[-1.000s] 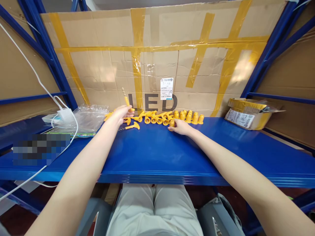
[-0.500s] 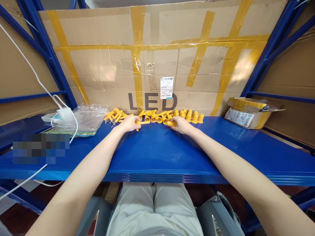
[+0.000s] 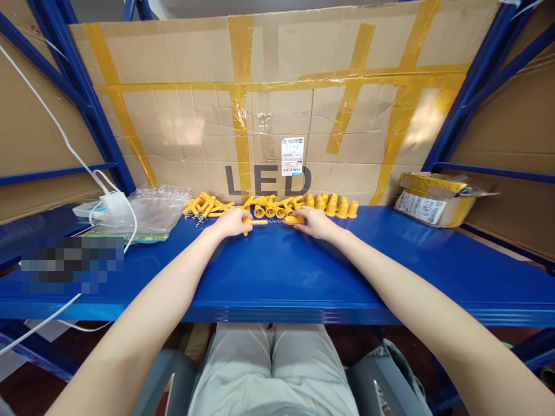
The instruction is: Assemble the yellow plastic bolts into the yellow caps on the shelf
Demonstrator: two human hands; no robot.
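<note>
My left hand (image 3: 236, 222) is closed round the T-shaped handle of a yellow plastic corkscrew (image 3: 260, 222). Its ribbed shaft points right and ends in a thin metal spiral. Opposite, my right hand (image 3: 313, 223) grips a yellow bell-shaped sleeve (image 3: 293, 220) lying sideways, with its end turned toward the spiral's tip. Behind both hands lie several more yellow pieces (image 3: 281, 211), some with round openings facing me. To the left is a heap of yellow T-handled corkscrews (image 3: 203, 205) with metal spirals. Several bell-shaped sleeves (image 3: 342, 207) stand upright in a group on the right.
The blue shelf (image 3: 281, 271) holds a small open carton (image 3: 429, 199) at right and clear plastic bags (image 3: 151, 211) at left. A white plug with a cable (image 3: 115, 202) lies beside the bags. A large taped cardboard sheet (image 3: 195, 133) forms the back.
My right hand has turned the sleeve so it lies level. My left hand has shifted slightly right, bringing the corkscrew's spiral into line with the sleeve.
</note>
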